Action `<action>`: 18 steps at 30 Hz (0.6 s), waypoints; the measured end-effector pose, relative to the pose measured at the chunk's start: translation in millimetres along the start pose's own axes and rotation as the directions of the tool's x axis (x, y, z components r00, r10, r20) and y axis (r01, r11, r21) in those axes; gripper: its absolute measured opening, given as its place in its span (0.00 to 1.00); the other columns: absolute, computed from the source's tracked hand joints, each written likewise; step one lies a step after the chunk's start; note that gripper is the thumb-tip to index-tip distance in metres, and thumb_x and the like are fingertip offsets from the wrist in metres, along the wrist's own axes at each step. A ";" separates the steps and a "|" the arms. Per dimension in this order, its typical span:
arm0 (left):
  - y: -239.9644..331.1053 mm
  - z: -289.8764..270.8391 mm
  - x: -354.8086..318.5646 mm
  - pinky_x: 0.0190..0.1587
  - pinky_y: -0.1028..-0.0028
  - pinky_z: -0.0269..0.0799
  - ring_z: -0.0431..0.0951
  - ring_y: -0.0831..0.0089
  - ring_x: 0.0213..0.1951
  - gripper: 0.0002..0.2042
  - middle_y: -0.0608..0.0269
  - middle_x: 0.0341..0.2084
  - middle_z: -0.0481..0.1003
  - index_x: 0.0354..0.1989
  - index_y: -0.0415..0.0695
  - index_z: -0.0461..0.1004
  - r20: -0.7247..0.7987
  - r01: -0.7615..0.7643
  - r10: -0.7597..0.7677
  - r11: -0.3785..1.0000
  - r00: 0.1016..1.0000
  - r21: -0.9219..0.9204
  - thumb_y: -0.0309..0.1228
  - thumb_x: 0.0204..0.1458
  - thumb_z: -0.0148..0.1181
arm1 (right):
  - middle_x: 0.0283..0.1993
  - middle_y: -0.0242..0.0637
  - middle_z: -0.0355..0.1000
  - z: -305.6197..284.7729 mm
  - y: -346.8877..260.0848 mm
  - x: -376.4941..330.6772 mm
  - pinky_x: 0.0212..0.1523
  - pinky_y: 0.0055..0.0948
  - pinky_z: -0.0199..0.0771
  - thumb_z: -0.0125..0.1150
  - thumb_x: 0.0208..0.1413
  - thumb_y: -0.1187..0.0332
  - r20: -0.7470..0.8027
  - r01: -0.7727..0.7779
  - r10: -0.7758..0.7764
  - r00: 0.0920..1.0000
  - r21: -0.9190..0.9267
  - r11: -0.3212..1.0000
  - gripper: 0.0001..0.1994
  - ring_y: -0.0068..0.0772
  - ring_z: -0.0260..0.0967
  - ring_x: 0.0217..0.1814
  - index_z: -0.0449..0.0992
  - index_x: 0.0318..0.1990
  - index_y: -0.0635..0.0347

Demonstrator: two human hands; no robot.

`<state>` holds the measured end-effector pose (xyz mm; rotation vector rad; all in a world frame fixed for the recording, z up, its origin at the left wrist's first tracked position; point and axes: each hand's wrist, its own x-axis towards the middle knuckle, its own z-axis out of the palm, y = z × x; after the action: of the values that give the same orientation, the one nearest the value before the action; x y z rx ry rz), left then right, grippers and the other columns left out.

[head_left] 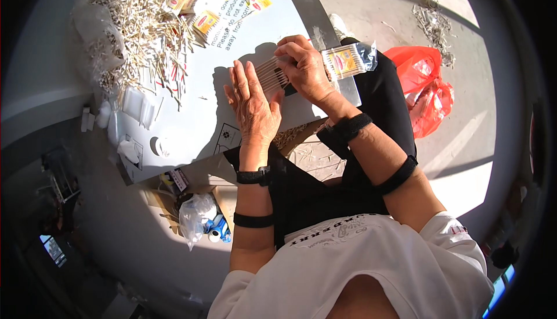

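A flat row of cotton swabs (269, 76) lies side by side on the white table top between my hands. My left hand (253, 105) rests at the row's left end, fingers stretched out and thumb apart. Over the right end of the row, my right hand (308, 70) has its fingers bent and closed on the swabs; its fingertips are partly hidden. Just right of that hand, a clear packet of cotton swabs (343, 62) with a yellow label reaches past the table's edge.
Loose cotton swabs (136, 20) form a big heap at the table's far left. Several labelled packets (205, 22) lie beside it. A red plastic bag (426, 87) sits on the floor at right, near scattered swabs (434, 26). Below the table stands a clear bag (196, 217).
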<state>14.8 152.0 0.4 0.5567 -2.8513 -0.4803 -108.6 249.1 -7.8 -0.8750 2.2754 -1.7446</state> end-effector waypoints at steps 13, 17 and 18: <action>-2.1 9.5 18.6 0.70 0.56 0.43 0.46 0.51 0.71 0.28 0.46 0.70 0.47 0.69 0.40 0.48 -0.134 -0.085 0.038 0.924 0.990 -0.372 0.36 0.63 0.45 | 0.64 0.41 0.63 8.8 -2.5 -18.7 0.67 0.28 0.58 0.46 0.68 0.67 -0.127 -0.146 0.242 0.962 0.510 0.848 0.17 0.32 0.60 0.66 0.67 0.60 0.65; 11.9 19.1 22.1 0.71 0.61 0.41 0.43 0.59 0.72 0.29 0.48 0.70 0.46 0.70 0.38 0.45 -0.204 0.035 -0.285 0.654 0.936 -0.756 0.41 0.66 0.41 | 0.66 0.41 0.61 17.7 -6.1 -19.0 0.70 0.29 0.53 0.45 0.68 0.65 -0.085 -0.159 0.242 0.967 0.543 0.825 0.19 0.34 0.57 0.69 0.66 0.61 0.66; 15.4 20.2 23.3 0.71 0.61 0.40 0.43 0.59 0.72 0.29 0.48 0.70 0.46 0.70 0.37 0.46 -0.174 0.018 -0.289 0.557 0.942 -0.830 0.41 0.66 0.42 | 0.66 0.41 0.61 18.5 -6.3 -18.9 0.70 0.29 0.53 0.45 0.68 0.65 -0.082 -0.160 0.242 0.967 0.543 0.824 0.19 0.34 0.57 0.69 0.66 0.61 0.66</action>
<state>-16.5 161.8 -9.9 0.6027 -1.9447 -1.5076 -82.6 242.6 -12.1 -0.3859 1.7084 -2.2254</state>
